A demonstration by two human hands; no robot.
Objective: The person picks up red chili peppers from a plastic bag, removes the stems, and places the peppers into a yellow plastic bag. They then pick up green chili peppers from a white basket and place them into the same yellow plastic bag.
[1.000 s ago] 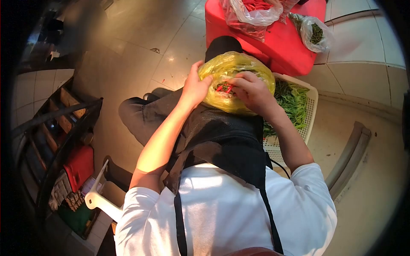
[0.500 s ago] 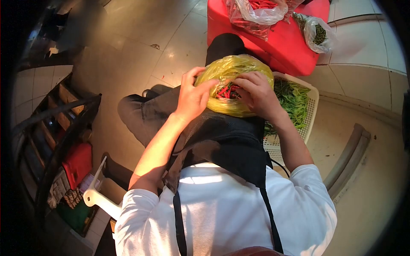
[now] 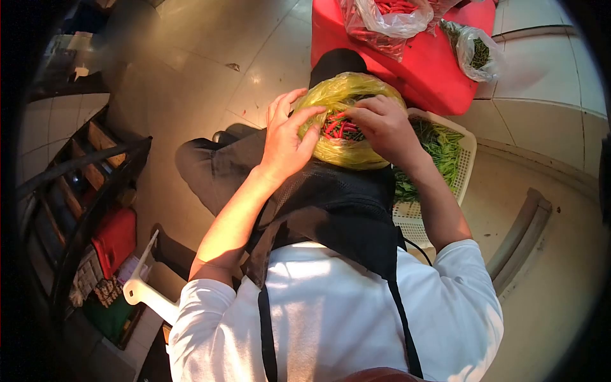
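A yellow plastic bag (image 3: 347,158) rests on my lap with its mouth wide open. Inside lie red chillies (image 3: 340,127) with some green stems among them. My left hand (image 3: 285,130) grips the bag's left side, the fingers behind the plastic and the thumb by the rim. Over the right part of the opening, my right hand (image 3: 383,127) bends inward. Its fingertips are pinched on a red chilli at the top of the pile; the fingers partly cover what they hold.
A white perforated basket (image 3: 468,162) of green chillies (image 3: 445,149) stands right of my lap. Ahead, a red stool (image 3: 407,83) carries a clear bag of red chillies (image 3: 388,32) and a bag of dark green stems (image 3: 477,54). A black-framed rack (image 3: 83,172) stands at left.
The bag's mouth has widened and shows more chillies. My left hand has shifted slightly up along the bag's side; my right fingers have drawn together over the chillies.
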